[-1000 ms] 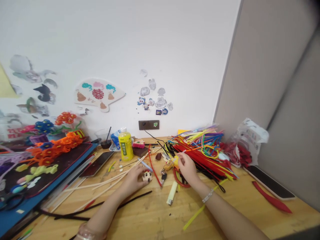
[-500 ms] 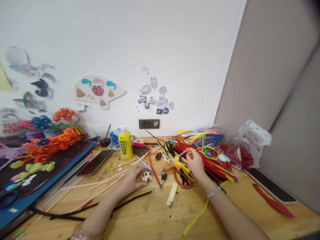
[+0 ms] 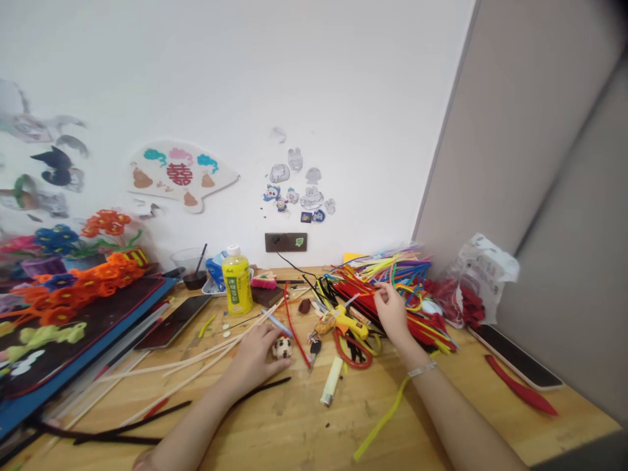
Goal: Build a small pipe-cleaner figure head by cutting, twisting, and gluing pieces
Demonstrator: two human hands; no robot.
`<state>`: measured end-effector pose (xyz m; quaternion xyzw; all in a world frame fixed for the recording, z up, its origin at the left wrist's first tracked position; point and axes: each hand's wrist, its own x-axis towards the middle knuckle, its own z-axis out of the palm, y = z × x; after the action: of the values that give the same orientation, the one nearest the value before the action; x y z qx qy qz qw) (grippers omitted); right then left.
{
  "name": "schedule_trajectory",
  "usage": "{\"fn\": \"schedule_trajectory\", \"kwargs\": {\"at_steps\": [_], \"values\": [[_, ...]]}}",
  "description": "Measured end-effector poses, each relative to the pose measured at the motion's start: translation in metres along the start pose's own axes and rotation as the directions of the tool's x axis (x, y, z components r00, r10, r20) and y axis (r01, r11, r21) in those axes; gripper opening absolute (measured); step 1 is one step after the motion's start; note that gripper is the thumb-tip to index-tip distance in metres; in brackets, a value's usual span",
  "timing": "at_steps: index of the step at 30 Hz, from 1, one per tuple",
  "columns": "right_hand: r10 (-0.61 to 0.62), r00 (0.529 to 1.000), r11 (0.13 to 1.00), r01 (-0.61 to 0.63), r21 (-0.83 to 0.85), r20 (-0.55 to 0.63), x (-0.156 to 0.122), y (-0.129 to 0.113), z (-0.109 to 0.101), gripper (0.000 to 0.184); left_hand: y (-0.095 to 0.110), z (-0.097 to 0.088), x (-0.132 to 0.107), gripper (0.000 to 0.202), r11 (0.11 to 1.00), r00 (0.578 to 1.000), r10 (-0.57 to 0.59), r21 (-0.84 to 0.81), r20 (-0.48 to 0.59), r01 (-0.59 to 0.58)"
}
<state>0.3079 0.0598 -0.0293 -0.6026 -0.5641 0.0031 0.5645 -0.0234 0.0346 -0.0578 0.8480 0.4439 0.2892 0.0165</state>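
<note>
The left hand [image 3: 255, 358] lies half open on the wooden table [image 3: 275, 418], its fingertips against a small pipe-cleaner figure [image 3: 282, 348]. The right hand [image 3: 392, 311] curls into a loose pinch above the red pipe cleaners [image 3: 422, 330], near a yellow glue gun [image 3: 346, 324]; whether it grips anything, I cannot tell

Small cartoon-faced figure [image 3: 282, 348]: pale face, dark hair, red trim; upright, touching left hand [image 3: 254, 358]. Loose tangled heap of red, yellow and blue pipe cleaners [image 3: 360, 282]: directly beneath and touching right hand [image 3: 392, 311].
</note>
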Motion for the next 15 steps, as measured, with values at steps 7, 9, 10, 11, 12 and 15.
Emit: {"fn": "schedule_trajectory", "kwargs": {"at_steps": [7,9,10,11,12,15], "values": [[0.020,1.000,1.000,-0.020,0.005,-0.023,0.003,0.004,-0.005,0.027,0.005,-0.008,0.000,0.045,1.000,0.998,-0.007,0.020,0.055,0.006],[0.024,0.999,1.000,-0.024,-0.008,-0.022,0.005,0.002,-0.007,0.028,0.005,-0.008,0.000,0.046,1.000,0.999,-0.005,0.024,0.052,0.004],[0.030,0.999,0.999,-0.031,-0.019,-0.021,0.006,0.002,-0.009,0.029,0.005,-0.007,0.000,0.047,1.000,0.999,-0.001,0.026,0.046,0.000],[0.040,0.999,0.999,-0.041,-0.035,-0.019,0.008,0.002,-0.010,0.029,0.004,-0.007,0.001,0.048,1.000,0.999,0.004,0.028,0.041,-0.005],[0.053,0.998,0.997,-0.054,-0.056,-0.015,0.010,0.003,-0.012,0.030,0.003,-0.006,0.001,0.049,0.999,0.999,0.008,0.033,0.037,-0.009],[0.105,0.994,0.984,-0.100,-0.145,0.021,0.017,0.010,-0.019,0.030,0.001,-0.005,0.003,0.046,0.999,0.999,0.023,0.045,0.043,-0.025]]}}
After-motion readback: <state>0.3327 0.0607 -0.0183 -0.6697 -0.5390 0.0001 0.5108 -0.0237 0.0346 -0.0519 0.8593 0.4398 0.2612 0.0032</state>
